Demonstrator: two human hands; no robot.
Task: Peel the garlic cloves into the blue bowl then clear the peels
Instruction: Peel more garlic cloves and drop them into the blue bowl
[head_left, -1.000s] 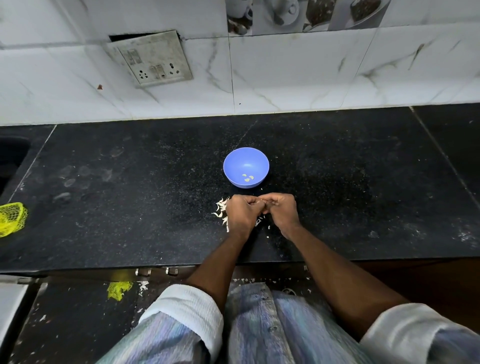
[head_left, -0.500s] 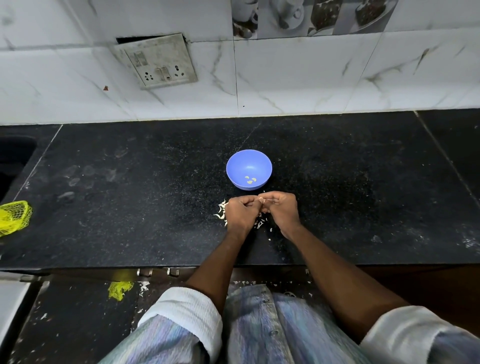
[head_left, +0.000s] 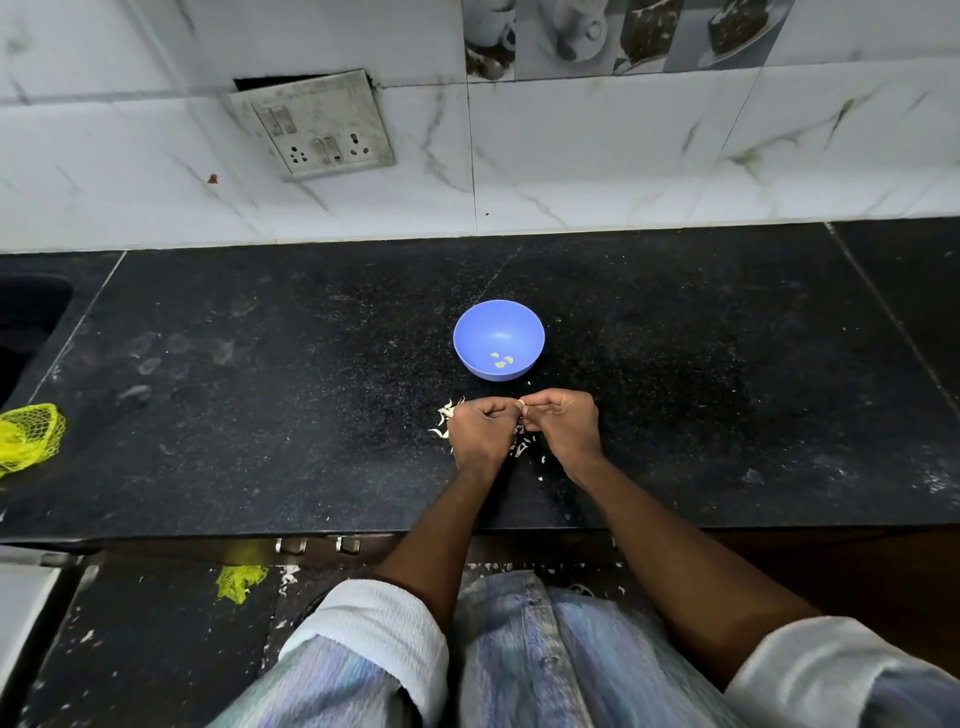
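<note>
The blue bowl (head_left: 498, 338) stands on the black counter (head_left: 260, 389) with three peeled garlic cloves (head_left: 501, 359) on its bottom. Just in front of it my left hand (head_left: 480, 434) and my right hand (head_left: 563, 428) meet, fingers curled, and pinch a small garlic clove (head_left: 521, 406) between their fingertips. White garlic peels (head_left: 447, 418) lie scattered on the counter under and to the left of my hands; my hands cover part of the pile.
A yellow mesh bag (head_left: 28, 436) lies at the counter's left edge, beside a dark sink (head_left: 26, 327). A switch plate (head_left: 317, 124) hangs on the tiled wall. More peels and a yellow scrap (head_left: 240, 581) lie on the floor below the counter edge.
My hands have stayed in front of the bowl, working at the clove; the fingertips shifted slightly. The bowl and its cloves have not moved.
</note>
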